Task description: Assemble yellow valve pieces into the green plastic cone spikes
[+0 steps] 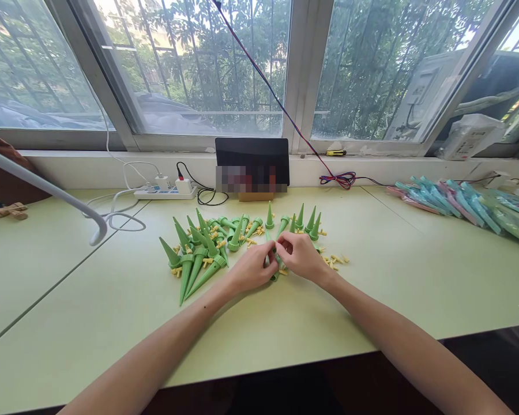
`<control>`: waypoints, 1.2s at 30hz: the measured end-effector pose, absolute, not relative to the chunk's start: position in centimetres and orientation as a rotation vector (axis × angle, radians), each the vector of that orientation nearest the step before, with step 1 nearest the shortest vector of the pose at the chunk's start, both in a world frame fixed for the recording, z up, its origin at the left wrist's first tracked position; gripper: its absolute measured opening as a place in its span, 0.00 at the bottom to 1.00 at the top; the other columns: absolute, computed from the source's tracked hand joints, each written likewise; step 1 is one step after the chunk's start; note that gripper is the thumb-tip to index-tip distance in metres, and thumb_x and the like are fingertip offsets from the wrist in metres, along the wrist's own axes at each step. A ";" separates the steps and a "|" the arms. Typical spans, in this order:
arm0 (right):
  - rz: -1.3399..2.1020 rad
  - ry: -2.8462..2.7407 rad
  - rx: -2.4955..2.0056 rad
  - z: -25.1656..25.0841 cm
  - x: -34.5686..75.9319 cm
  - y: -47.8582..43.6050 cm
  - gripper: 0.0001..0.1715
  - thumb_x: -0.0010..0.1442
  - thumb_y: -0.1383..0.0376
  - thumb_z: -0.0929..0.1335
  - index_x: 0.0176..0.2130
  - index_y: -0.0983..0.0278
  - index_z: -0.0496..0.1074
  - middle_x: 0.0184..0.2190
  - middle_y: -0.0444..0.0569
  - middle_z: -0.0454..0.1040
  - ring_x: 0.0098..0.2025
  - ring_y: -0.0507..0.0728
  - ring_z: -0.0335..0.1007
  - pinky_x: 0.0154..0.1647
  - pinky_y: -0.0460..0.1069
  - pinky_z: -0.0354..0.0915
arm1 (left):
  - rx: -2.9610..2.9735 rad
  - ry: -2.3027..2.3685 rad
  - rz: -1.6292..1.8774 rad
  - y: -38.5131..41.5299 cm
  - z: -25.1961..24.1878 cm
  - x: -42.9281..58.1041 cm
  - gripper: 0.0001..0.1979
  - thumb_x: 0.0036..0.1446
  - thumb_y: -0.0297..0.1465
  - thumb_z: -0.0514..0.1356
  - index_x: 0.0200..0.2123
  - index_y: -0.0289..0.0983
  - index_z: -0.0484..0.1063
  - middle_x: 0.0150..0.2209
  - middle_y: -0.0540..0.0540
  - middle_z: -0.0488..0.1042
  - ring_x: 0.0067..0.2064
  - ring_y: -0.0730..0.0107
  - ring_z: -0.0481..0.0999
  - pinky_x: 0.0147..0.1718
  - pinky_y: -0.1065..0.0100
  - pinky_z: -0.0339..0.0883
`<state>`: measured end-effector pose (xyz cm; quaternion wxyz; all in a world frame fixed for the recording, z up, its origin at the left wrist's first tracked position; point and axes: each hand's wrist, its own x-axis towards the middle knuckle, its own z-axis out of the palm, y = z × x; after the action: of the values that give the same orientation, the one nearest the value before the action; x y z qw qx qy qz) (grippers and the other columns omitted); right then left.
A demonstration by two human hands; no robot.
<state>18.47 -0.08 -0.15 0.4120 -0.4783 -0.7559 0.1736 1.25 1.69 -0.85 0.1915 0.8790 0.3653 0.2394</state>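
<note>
At the far left a white lamp arm (47, 187) curves over the worktop (112, 300), and behind it lies one power strip (166, 192) with two plugs in it. Next comes the heap of green spikes (199, 253). We count a little over twenty, though they overlap and the exact figure escapes us. About ten lie flat in the left part of the heap. Some five stand upright on their caps further right, before the one dark screen (251, 161).

Our left hand (253, 270) and right hand (303, 256) meet just in front of the heap, knuckles nearly touching. Between them sits the held spike (275, 276), resting low against the worktop and mostly hidden. Both sets of fingers are clenched onto it in a tight pinch. We cannot tell whether a second small piece is also between the fingertips.

We judge the step in hand to be a close two-handed fit at one end of that spike. Such work calls for a steady hold from one hand and a fine, well-aimed pinch from the other.

Yellow bits (335, 260) are scattered through the heap and to the right of it. There are dozens, too small to count. Further right, one red and blue cable (339, 180) loops on the worktop near the sill. A fan of sealed packets (458, 204), a dozen or more, lies at the far right.
</note>
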 end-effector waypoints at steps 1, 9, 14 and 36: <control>0.438 -1.902 -1.205 -0.1 18.5 -0.1 0.09 0.61 0.68 0.64 0.28 0.63 0.67 0.22 0.42 0.70 0.24 0.50 0.63 0.28 0.45 0.58 | 2.469 1.027 0.672 1.7 -0.9 1.2 0.02 0.54 0.27 0.53 0.32 0.39 0.62 0.24 0.53 0.70 0.25 0.73 0.64 0.29 0.69 0.54; 0.445 -1.898 -1.215 0.0 18.4 -0.1 0.08 0.60 0.68 0.65 0.28 0.63 0.67 0.22 0.42 0.70 0.24 0.50 0.63 0.28 0.45 0.58 | 2.465 1.030 0.677 1.8 -0.9 1.3 0.02 0.55 0.27 0.53 0.33 0.39 0.62 0.25 0.53 0.70 0.25 0.73 0.65 0.29 0.69 0.55; 0.440 -1.891 -1.211 -0.1 18.5 0.0 0.09 0.61 0.67 0.65 0.28 0.63 0.67 0.22 0.42 0.71 0.24 0.50 0.64 0.28 0.45 0.58 | 2.471 1.020 0.686 1.8 -1.0 1.3 0.02 0.55 0.27 0.53 0.32 0.39 0.61 0.26 0.53 0.71 0.26 0.72 0.65 0.29 0.69 0.55; 0.434 -1.815 -1.243 0.2 18.6 0.0 0.09 0.59 0.66 0.65 0.27 0.63 0.66 0.20 0.42 0.67 0.24 0.51 0.62 0.27 0.45 0.57 | 2.452 1.182 0.691 1.8 -1.2 1.3 0.16 0.67 0.31 0.45 0.49 0.39 0.70 0.26 0.50 0.71 0.29 0.65 0.70 0.32 0.67 0.56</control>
<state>18.65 0.02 0.25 0.4347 -0.4994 -0.7289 0.1743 1.27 1.76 -1.16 0.1658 0.8610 0.4151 0.2426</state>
